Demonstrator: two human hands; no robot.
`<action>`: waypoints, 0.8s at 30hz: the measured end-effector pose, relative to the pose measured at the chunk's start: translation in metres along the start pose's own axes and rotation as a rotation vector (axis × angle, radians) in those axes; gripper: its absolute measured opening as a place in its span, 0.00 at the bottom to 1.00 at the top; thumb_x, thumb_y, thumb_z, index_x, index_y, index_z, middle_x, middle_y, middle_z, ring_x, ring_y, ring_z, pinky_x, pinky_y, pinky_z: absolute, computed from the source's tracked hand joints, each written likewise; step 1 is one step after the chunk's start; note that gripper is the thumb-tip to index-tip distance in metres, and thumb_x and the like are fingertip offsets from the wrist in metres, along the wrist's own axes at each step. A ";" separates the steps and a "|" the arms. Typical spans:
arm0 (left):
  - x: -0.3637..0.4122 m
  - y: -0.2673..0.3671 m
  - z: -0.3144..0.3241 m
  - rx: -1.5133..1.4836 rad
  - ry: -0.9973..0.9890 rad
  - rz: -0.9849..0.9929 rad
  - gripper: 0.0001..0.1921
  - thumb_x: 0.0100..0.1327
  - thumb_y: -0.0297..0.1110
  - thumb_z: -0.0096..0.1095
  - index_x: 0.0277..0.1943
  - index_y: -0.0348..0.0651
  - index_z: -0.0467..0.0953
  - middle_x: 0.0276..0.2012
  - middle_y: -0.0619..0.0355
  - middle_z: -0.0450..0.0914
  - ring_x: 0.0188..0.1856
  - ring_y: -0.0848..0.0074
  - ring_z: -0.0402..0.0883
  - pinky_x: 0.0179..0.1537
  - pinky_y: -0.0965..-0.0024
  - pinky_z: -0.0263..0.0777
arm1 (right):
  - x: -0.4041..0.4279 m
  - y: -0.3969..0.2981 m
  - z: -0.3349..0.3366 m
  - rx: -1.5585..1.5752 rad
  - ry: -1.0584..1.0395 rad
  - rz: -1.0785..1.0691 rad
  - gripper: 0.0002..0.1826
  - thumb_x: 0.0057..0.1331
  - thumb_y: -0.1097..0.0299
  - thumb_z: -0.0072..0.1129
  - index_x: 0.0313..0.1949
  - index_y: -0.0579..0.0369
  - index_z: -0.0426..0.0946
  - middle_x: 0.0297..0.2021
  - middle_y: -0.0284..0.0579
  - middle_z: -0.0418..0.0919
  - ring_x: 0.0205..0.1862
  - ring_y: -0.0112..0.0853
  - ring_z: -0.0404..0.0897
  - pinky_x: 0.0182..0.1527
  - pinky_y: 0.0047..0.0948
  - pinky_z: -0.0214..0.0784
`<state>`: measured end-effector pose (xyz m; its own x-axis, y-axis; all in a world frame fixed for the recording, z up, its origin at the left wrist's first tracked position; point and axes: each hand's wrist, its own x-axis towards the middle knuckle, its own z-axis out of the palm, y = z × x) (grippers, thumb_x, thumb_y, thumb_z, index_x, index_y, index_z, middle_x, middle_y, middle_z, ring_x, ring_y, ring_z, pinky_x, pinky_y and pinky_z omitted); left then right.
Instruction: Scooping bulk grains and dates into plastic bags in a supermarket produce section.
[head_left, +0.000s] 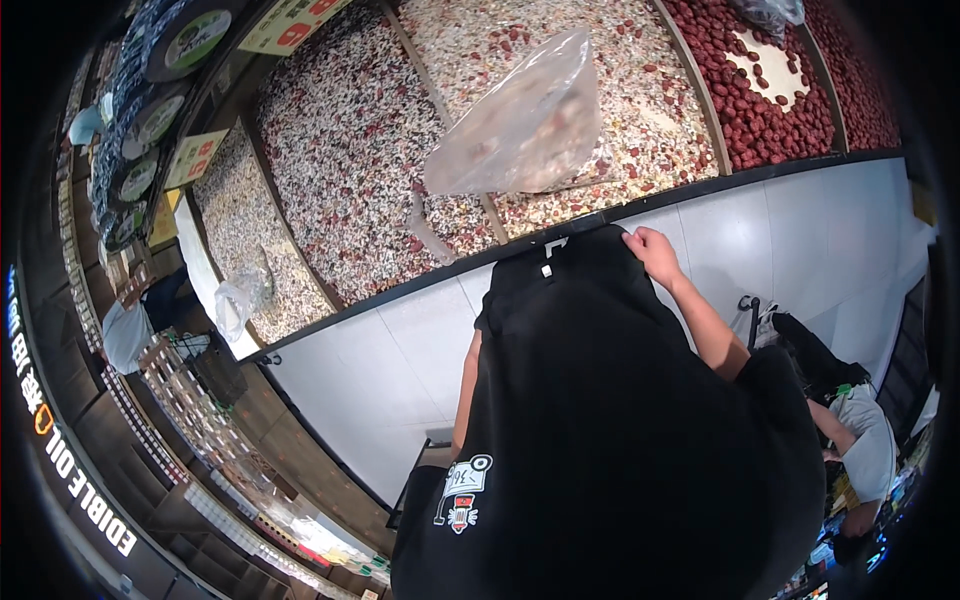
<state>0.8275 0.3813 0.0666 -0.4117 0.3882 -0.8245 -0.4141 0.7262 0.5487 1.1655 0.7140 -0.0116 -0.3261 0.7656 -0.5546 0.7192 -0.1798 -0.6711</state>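
Note:
My right hand (651, 253) pinches the edge of the black shirt (622, 420) beside the front rim of a bulk-food counter (420, 289). My left forearm (466, 397) runs up along the other side of the shirt; the left hand itself is hidden by the cloth. A clear plastic bag (525, 127) with some contents lies before me, on a bin of mixed grains with red pieces (645, 97). To its left is a bin of darker mixed grains (337, 127), with a translucent strip-like thing (429, 229) on top.
Red dates (739, 120) fill bins at the right, under another plastic bag (772, 11). A pale grain bin (247, 217) and a crumpled bag (236, 304) sit at the left, near price signs (196, 159). One person (127, 334) stands far left; another (862, 435) is at right.

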 end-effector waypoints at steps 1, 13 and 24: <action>-0.001 0.007 -0.003 -0.033 -0.010 0.015 0.15 0.80 0.39 0.60 0.52 0.32 0.79 0.39 0.55 0.85 0.41 0.78 0.82 0.45 0.70 0.78 | 0.000 -0.039 0.002 -0.012 -0.068 -0.068 0.24 0.75 0.49 0.62 0.31 0.59 0.79 0.22 0.49 0.77 0.26 0.44 0.74 0.35 0.42 0.69; 0.049 0.023 -0.084 -0.142 -0.097 0.187 0.18 0.81 0.39 0.58 0.59 0.30 0.78 0.46 0.52 0.86 0.47 0.76 0.83 0.52 0.70 0.78 | 0.047 -0.267 0.230 0.281 -0.442 -0.264 0.25 0.72 0.54 0.70 0.53 0.65 0.78 0.35 0.37 0.82 0.32 0.23 0.79 0.36 0.27 0.72; 0.143 -0.072 -0.183 -0.333 0.203 0.056 0.23 0.80 0.42 0.58 0.65 0.30 0.73 0.51 0.45 0.86 0.46 0.65 0.88 0.48 0.65 0.85 | 0.065 -0.309 0.255 0.602 -0.617 -0.001 0.16 0.77 0.53 0.63 0.38 0.53 0.77 0.24 0.29 0.70 0.20 0.19 0.68 0.21 0.23 0.59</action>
<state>0.6498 0.2805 -0.0655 -0.5793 0.2779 -0.7663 -0.6134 0.4706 0.6343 0.7660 0.6616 0.0344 -0.7275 0.3245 -0.6045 0.3277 -0.6098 -0.7216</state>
